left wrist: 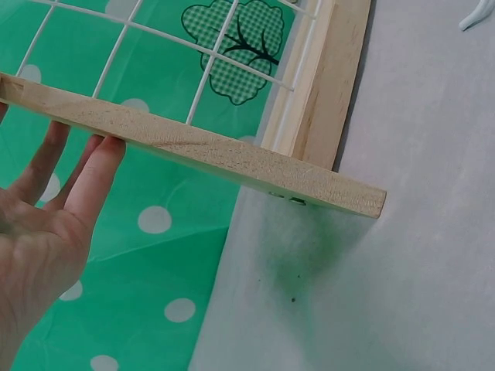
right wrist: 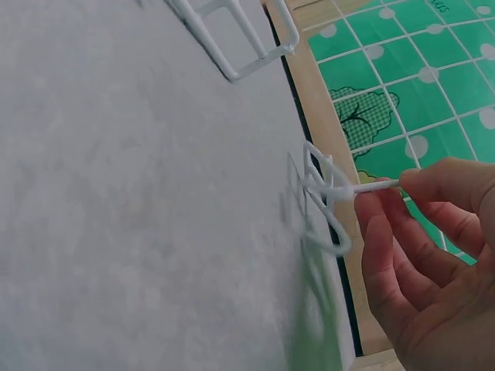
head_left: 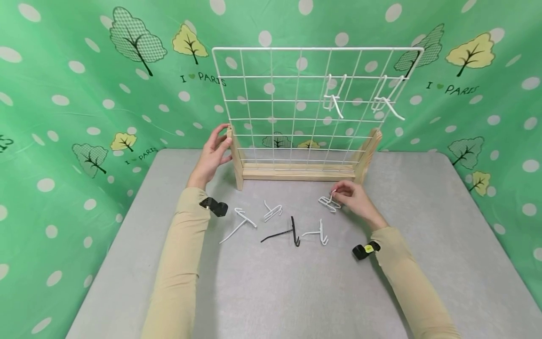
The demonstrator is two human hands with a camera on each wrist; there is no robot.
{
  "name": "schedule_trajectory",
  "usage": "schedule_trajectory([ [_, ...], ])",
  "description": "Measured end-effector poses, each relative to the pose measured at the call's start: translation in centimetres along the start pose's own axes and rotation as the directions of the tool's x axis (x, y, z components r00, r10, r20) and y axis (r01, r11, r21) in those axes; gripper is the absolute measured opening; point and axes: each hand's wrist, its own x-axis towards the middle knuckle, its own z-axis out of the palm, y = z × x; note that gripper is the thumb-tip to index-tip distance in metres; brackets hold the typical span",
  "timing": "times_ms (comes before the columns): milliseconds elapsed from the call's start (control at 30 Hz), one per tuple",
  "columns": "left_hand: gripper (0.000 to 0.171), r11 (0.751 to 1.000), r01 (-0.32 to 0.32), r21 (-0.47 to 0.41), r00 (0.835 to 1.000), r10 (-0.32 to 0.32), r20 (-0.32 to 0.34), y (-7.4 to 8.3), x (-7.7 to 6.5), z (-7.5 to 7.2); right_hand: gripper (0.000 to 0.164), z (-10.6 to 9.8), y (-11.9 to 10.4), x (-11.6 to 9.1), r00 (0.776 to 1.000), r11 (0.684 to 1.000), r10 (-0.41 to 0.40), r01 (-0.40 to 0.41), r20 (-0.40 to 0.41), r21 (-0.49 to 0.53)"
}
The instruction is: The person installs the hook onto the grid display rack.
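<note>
In the head view, a white wire grid panel [head_left: 300,100] stands upright in a wooden stand [head_left: 296,178]. My left hand [head_left: 210,155] holds the stand's left post [head_left: 235,162] near its top; the left wrist view shows its fingertips against the post [left wrist: 255,166]. At the stand's right front, my right hand [head_left: 353,200] pinches the prong of a white wire hook [head_left: 328,203]. That hook [right wrist: 325,193] is just above or touching the table, which I cannot tell, its wire loops pointing away from the fingers in the right wrist view.
Two white hooks [head_left: 334,99] hang at the grid's upper right. On the grey table [head_left: 271,287] lie a black hook [head_left: 292,231] and several white ones, among them one at the left [head_left: 242,222] and one at the right [head_left: 321,232]. Green patterned cloth [head_left: 63,141] hangs behind.
</note>
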Motion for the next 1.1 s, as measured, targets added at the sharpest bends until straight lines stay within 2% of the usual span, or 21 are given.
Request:
schedule_trajectory([
  [233,0.049,1.0,0.003,0.002,1.0,-0.003,-0.008,0.0,0.0,0.0,0.012,0.1,-0.1,0.1,1.0,1.0,-0.018,0.017,-0.013,-0.023],
  [400,0.05,1.0,0.002,0.001,1.0,-0.002,-0.008,0.0,0.0,0.0,0.012,0.2,-0.5,0.1,0.999,0.998,-0.002,0.0,-0.038,-0.059],
  [567,0.049,1.0,0.002,-0.009,1.0,-0.002,-0.007,0.0,0.0,0.0,0.01,0.6,-0.2,0.2,1.0,0.997,-0.014,0.013,-0.013,-0.074],
  [700,0.049,1.0,0.006,-0.011,1.0,-0.006,-0.007,0.0,0.0,0.1,0.012,0.4,0.1,0.2,0.999,0.996,-0.03,0.033,0.031,-0.085],
  [800,0.049,1.0,0.008,-0.018,1.0,-0.008,-0.006,0.0,0.0,0.1,0.018,-0.3,0.2,0.1,0.994,0.994,-0.049,0.057,0.096,-0.091],
  [967,0.049,1.0,0.006,-0.025,1.0,-0.006,-0.007,-0.1,0.1,0.0,0.027,-1.2,0.4,0.2,0.967,0.988,-0.089,0.115,0.24,-0.099],
  [1100,0.049,1.0,0.005,-0.015,1.0,-0.005,-0.004,-0.1,0.1,0.0,0.026,-1.4,0.9,0.4,0.953,0.98,-0.101,0.145,0.284,-0.139],
])
